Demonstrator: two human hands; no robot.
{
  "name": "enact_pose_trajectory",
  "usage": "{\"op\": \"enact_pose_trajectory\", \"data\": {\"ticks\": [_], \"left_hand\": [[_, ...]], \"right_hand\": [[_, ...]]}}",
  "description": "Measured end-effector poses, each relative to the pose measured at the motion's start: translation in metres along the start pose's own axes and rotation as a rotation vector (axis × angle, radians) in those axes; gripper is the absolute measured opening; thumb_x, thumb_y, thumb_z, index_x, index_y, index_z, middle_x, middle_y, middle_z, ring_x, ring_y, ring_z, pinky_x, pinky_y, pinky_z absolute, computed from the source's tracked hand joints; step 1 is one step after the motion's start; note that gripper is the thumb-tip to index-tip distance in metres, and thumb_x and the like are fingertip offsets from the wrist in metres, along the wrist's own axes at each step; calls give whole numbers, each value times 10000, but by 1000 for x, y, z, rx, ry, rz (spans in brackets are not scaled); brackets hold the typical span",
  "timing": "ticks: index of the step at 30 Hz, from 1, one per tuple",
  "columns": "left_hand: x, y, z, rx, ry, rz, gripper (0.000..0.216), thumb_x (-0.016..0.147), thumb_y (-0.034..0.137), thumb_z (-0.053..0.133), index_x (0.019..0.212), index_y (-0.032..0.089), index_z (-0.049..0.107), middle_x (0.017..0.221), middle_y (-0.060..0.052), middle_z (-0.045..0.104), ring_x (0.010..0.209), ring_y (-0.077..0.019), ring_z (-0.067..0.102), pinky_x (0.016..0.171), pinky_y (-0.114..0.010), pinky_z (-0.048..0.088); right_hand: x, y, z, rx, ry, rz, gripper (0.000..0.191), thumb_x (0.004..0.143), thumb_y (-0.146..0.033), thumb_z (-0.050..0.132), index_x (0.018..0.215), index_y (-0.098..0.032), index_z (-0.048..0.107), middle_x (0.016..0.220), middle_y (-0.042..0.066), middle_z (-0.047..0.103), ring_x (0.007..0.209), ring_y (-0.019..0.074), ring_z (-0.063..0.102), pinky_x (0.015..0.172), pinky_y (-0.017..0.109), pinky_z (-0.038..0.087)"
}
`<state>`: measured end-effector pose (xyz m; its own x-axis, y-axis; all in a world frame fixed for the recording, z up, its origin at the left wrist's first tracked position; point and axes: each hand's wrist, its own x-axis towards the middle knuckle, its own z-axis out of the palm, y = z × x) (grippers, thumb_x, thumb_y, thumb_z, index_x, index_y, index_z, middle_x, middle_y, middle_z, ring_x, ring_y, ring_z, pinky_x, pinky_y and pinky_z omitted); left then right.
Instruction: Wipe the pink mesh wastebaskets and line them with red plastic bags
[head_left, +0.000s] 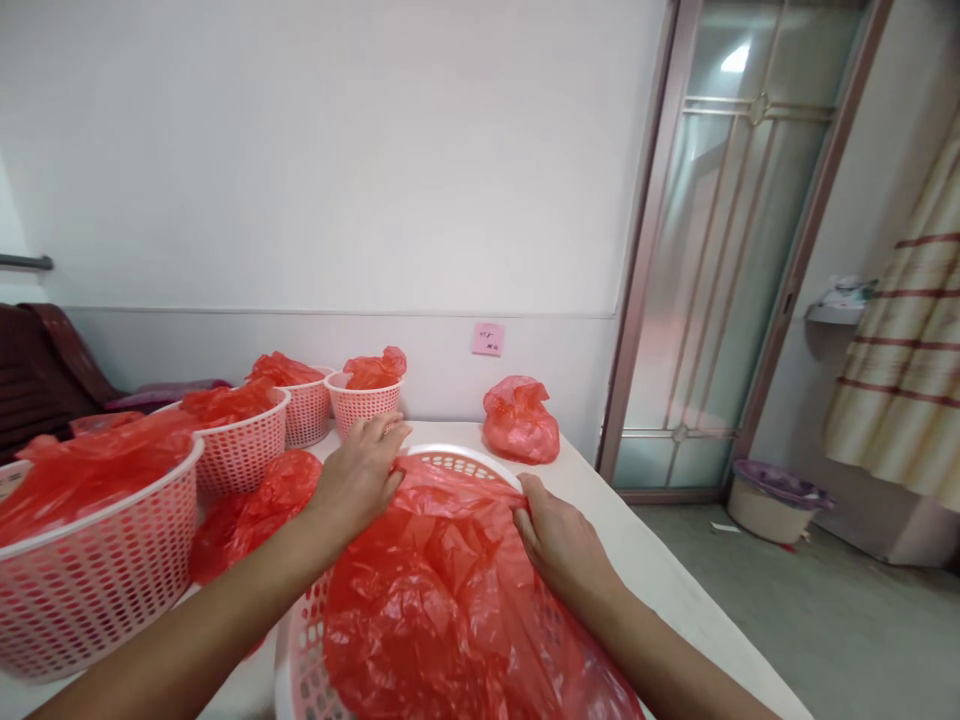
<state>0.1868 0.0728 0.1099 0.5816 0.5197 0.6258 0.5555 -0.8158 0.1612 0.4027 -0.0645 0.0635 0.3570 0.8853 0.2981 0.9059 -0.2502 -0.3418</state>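
A thin red plastic bag (450,590) spreads across a white perforated plastic basket (304,650) in front of me. The bag's far edge runs between my two hands, near the basket's back rim. My left hand (360,475) has the left end of that edge between thumb and fingers, with some fingers stretched out. At the other end, my right hand (559,530) pinches the edge beside the rim. The bag hides most of the basket's inside. Close to my left forearm lies a crumpled red bag (281,495) on the white table (667,590).
Several red-bagged white baskets (105,560) stand along the left side. A bunched red bag (521,420) sits at the table's back right, below a pink note (488,339) on the wall. A lined bin (772,505) is on the floor near the glass door (720,300).
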Motion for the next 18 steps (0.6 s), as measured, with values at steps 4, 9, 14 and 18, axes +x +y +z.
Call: {"op": "enact_pose_trajectory", "data": {"ticks": [4, 9, 14, 18], "left_hand": [[9, -7, 11, -360, -93, -93, 404, 761, 119, 474, 1130, 160, 635, 1173, -115, 655, 1144, -274, 559, 1033, -425, 382], [12, -9, 21, -582, -113, -238, 395, 770, 188, 490, 1142, 177, 622, 1209, -76, 677, 1132, -211, 607, 1006, -348, 419], [17, 0, 14, -718, -142, -370, 306, 731, 314, 594, 978, 169, 700, 1015, -64, 748, 933, -214, 671, 839, -317, 483], [23, 3, 12, -758, -131, -480, 252, 680, 381, 627, 772, 159, 704, 719, -26, 714, 652, -175, 620, 601, -274, 442]], "right_hand": [[0, 4, 3, 6, 43, -2, 307, 937, -303, 368, 1218, -201, 440, 1106, 119, 678, 945, 293, 660, 708, 328, 383], [6, 14, 12, 145, 237, -128, 380, 919, -326, 448, 1256, -151, 445, 1237, 144, 605, 1075, 271, 608, 881, 367, 433], [12, 18, 15, 245, 366, -190, 221, 923, -322, 449, 1063, -182, 547, 1026, 85, 646, 936, 218, 613, 836, 326, 434], [16, 16, 12, 358, 365, -183, 197, 941, -321, 423, 862, -211, 567, 855, 25, 624, 798, 170, 577, 758, 279, 404]]}}
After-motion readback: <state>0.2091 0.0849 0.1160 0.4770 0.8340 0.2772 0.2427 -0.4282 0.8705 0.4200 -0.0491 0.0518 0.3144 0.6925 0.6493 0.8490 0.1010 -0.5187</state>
